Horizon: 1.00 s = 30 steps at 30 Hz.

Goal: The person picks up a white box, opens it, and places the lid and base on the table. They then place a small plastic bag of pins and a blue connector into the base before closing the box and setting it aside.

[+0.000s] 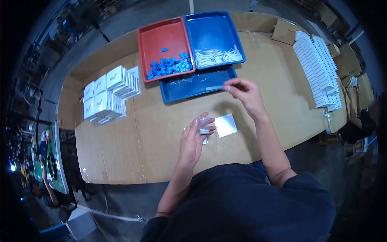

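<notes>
In my left hand point(192, 142) is a small clear plastic bag point(204, 124) with small white pieces inside, held between thumb and fingers. My right hand point(246, 97) is raised over the front edge of the lower blue tray, thumb and forefinger pinched. A thin pale strip point(214, 87) reaches left from those fingertips and appears held in them. On the cardboard beside my left fingers lies a white square box or panel point(226, 125). Another white piece point(205, 141) shows partly behind my left hand.
A red tray point(163, 30) holds blue pieces; a blue tray point(209, 30) holds thin white sticks. Both overlap a lower blue tray point(171, 94). White boxes point(109, 94) stand stacked at left, more boxes point(316, 66) at right. Another person's hands point(351, 85) work at far right.
</notes>
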### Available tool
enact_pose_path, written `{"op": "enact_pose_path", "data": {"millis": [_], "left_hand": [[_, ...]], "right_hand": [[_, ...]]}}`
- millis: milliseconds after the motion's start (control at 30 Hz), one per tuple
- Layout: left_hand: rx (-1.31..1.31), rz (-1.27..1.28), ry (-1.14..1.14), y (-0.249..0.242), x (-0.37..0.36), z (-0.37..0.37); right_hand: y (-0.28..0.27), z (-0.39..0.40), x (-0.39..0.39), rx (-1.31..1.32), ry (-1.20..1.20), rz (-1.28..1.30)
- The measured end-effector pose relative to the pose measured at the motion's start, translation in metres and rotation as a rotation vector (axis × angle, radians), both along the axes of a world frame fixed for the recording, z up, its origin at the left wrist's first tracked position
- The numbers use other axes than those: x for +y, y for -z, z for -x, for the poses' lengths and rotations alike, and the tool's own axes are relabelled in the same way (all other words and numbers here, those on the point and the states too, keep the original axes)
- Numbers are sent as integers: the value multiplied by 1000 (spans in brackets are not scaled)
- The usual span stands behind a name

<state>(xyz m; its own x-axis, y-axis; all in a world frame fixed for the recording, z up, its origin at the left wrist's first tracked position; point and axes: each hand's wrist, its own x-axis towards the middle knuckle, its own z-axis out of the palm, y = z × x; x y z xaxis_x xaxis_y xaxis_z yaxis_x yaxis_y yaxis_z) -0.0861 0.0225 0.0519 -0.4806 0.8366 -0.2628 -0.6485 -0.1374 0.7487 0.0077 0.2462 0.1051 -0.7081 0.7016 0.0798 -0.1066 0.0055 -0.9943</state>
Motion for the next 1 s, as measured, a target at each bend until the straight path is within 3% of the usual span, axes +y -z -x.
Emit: {"op": "enact_pose_path", "data": {"millis": [267, 400, 533, 833, 1000], "left_hand": [[-273, -52, 85, 16, -5, 3], [-234, -11, 134, 18, -5, 2], [-236, -5, 152, 24, -6, 0], [-230, 25, 147, 31, -10, 4], [-190, 60, 165, 39, -10, 7]], "right_hand": [[39, -28, -12, -228, -255, -16], [35, -22, -10, -329, -459, -188], [31, -8, -21, -205, -626, -253], [33, 10, -23, -328, -797, -418], [36, 10, -21, -346, -914, -317]]}}
